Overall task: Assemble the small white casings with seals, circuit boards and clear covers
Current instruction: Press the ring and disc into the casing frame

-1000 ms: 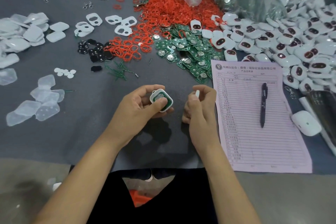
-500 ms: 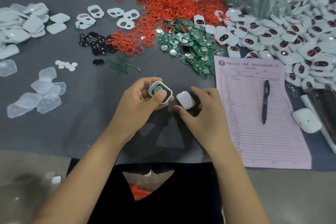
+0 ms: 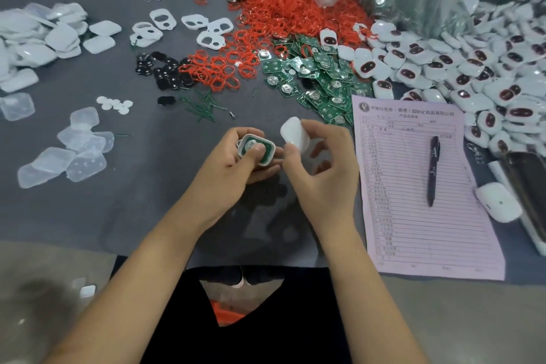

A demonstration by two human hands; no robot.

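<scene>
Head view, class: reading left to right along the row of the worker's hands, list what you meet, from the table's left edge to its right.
Clear covers → left hand holding a casing with green board → right hand holding a white cover piece → pink form → pen → white mouse-like object.

Pink printed form (image 3: 419, 192) on grey table (image 3: 118, 201), black pen (image 3: 433, 170) on it; white mouse (image 3: 498, 206) beside
</scene>
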